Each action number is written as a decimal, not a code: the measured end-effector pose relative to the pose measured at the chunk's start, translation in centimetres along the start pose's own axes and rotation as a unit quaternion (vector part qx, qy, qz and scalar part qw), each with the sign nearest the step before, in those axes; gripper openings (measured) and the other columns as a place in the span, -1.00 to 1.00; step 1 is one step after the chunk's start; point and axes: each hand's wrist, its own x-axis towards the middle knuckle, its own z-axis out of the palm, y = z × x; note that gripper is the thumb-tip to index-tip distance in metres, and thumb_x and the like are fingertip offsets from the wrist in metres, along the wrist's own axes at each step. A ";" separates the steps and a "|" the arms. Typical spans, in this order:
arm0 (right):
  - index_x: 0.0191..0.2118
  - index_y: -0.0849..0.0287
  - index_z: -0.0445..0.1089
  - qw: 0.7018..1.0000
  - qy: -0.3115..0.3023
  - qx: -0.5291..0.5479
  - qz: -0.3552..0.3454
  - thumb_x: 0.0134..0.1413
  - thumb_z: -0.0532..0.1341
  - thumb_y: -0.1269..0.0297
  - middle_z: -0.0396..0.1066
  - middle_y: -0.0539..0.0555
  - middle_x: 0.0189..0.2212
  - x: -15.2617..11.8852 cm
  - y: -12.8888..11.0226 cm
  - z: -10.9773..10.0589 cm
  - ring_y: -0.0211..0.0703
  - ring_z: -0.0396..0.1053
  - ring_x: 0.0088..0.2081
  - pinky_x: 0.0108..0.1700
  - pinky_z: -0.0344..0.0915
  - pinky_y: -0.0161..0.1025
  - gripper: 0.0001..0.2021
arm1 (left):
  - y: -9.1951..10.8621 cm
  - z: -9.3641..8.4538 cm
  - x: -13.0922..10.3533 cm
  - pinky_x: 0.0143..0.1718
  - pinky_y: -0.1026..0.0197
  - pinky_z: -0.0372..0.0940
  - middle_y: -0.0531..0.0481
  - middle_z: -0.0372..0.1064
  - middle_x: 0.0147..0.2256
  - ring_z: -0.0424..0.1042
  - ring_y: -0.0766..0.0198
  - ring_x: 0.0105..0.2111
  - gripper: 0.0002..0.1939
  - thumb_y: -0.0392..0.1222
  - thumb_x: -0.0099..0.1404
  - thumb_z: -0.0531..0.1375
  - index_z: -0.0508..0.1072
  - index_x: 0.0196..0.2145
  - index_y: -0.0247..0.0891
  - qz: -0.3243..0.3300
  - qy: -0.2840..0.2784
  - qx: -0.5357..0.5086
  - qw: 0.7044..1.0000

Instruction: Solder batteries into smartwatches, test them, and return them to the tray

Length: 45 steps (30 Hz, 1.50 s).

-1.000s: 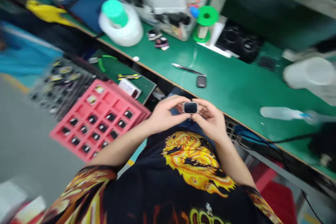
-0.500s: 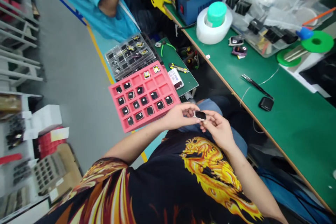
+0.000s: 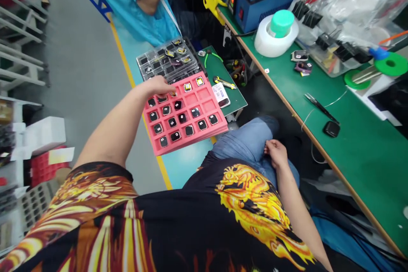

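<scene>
My left hand [image 3: 162,86] reaches over the upper left part of a pink compartment tray [image 3: 207,93], its fingers pinched down at one compartment. What sits between the fingertips is mostly hidden. Several square black smartwatch units [image 3: 182,117], many with small white labels, lie in the tray's compartments. Two units with yellow and white faces, one being the yellow-faced unit [image 3: 199,81], sit along its far side. My right hand [image 3: 276,152] rests on my jeans by the knee, fingers loosely curled, with nothing visible in it.
Behind the pink tray stands a clear compartment tray [image 3: 149,57], with a person in a blue top [image 3: 124,4] beyond. A yellow utility knife [image 3: 225,83] lies on a small green table. The green bench [image 3: 360,148] at right holds tweezers [image 3: 321,108], a black watch unit [image 3: 331,128] and a tape roll [image 3: 261,42].
Both hands held a smartwatch unit above my lap. My left hand has moved away to the tray's upper left, while my right hand has lowered onto my leg. The view has shifted slightly.
</scene>
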 end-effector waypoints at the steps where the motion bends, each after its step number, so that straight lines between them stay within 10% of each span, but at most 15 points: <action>1: -0.41 0.17 0.41 1.000 0.000 0.001 0.006 -0.21 0.53 -0.17 0.39 -0.04 -0.58 0.2 0.2 -0.1 -0.27 0.34 -0.56 -0.51 0.36 -0.31 -0.48 | 0.4 0.1 0.4 -0.33 0.07 0.42 -0.12 0.49 -0.50 0.54 0.05 -0.44 -0.68 -0.02 0.04 0.47 0.60 -0.36 -0.31 -0.008 -0.014 0.003 1.000; 11: -0.39 0.16 0.42 0.999 0.009 0.014 0.029 -0.21 0.56 -0.19 0.41 -0.05 -0.56 0.4 1.3 -1.3 -0.28 0.37 -0.54 -0.49 0.38 -0.34 -0.47 | 1.3 0.9 2.1 -0.21 -0.02 0.50 -0.22 0.55 -0.44 0.61 -0.10 -0.35 -0.59 0.03 0.07 0.51 0.61 -0.27 -0.34 -0.034 -0.033 0.044 0.998; 16: -0.34 0.17 0.46 0.999 0.008 0.008 0.037 -0.15 0.55 -0.19 0.44 -0.04 -0.55 0.2 2.2 -1.5 -0.28 0.36 -0.54 -0.49 0.36 -0.34 -0.48 | 1.1 0.9 1.2 -0.06 0.04 0.38 -0.25 0.55 -0.40 0.58 -0.15 -0.15 -0.60 0.14 0.17 0.47 0.64 -0.34 -0.31 0.018 0.067 0.158 0.985; 26: -0.36 0.16 0.44 0.999 0.005 -0.010 0.031 -0.11 0.53 -0.12 0.40 -0.06 -0.53 0.4 2.2 -1.8 -0.26 0.36 -0.51 -0.46 0.39 -0.30 -0.53 | -5.3 -1.7 -3.9 -0.28 0.24 0.06 0.12 0.27 -0.54 0.12 0.31 -0.39 -0.68 -0.04 0.43 0.29 0.65 -0.19 -0.43 -0.001 0.151 0.048 0.987; 34: -0.34 0.15 0.44 0.998 0.016 -0.063 0.021 -0.08 0.50 -0.18 0.41 -0.05 -0.53 0.4 2.8 -2.3 -0.23 0.36 -0.50 -0.45 0.39 -0.27 -0.51 | -10.0 2.0 -4.6 -0.23 0.23 0.17 0.07 0.50 -0.35 0.31 0.28 -0.33 -0.69 -0.19 0.32 0.30 0.66 -0.03 -0.33 0.019 0.159 -0.041 0.986; 45: -0.32 0.12 0.41 0.984 0.025 -0.175 0.003 -0.09 0.40 -0.31 0.40 -0.04 -0.55 0.8 1.9 -1.9 -0.16 0.38 -0.53 -0.45 0.41 -0.21 -0.46 | -11.0 5.5 -1.8 0.01 0.00 0.34 -0.15 0.43 -0.15 0.43 0.02 -0.16 -0.54 -0.03 0.24 0.38 0.63 0.07 -0.19 0.107 0.176 -0.084 0.975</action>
